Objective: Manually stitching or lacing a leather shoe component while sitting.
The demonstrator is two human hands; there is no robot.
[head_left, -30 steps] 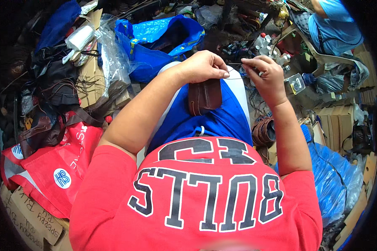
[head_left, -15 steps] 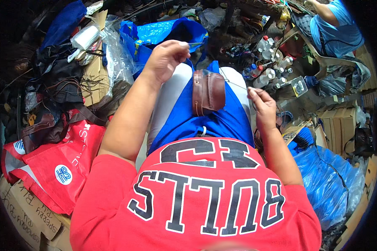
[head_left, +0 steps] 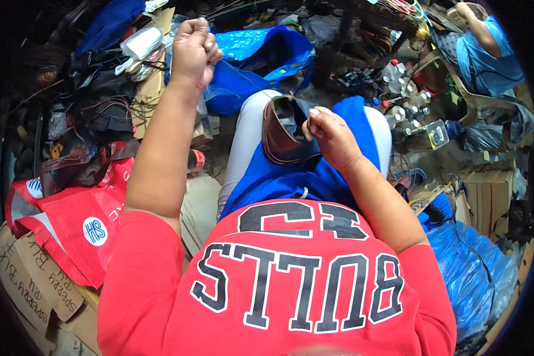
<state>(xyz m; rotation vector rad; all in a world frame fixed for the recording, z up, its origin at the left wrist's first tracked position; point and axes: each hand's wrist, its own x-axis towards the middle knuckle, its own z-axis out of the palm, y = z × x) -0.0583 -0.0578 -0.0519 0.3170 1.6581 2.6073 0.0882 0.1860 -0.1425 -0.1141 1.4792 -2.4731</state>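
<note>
A brown leather shoe (head_left: 277, 139) rests between my knees on the blue cloth over my lap, its opening and dark lining turned up. My left hand (head_left: 194, 54) is raised at the upper left, closed in a fist. A thin thread seems to run from that fist down toward the shoe. Close against the shoe's right side, my right hand (head_left: 333, 135) is closed with its fingertips pinched. What that pinch holds is too small to make out.
Ahead lies an open blue bag (head_left: 237, 77). Several plastic bottles (head_left: 406, 110) stand to the right, near a person in a blue shirt (head_left: 486, 56). A red bag (head_left: 77, 219) and cardboard (head_left: 38, 282) are on my left, blue plastic (head_left: 469, 261) on my right.
My left hand has moved up and left, away from the shoe. My right hand has come in leftward to the shoe, which has tipped so that its opening shows.
</note>
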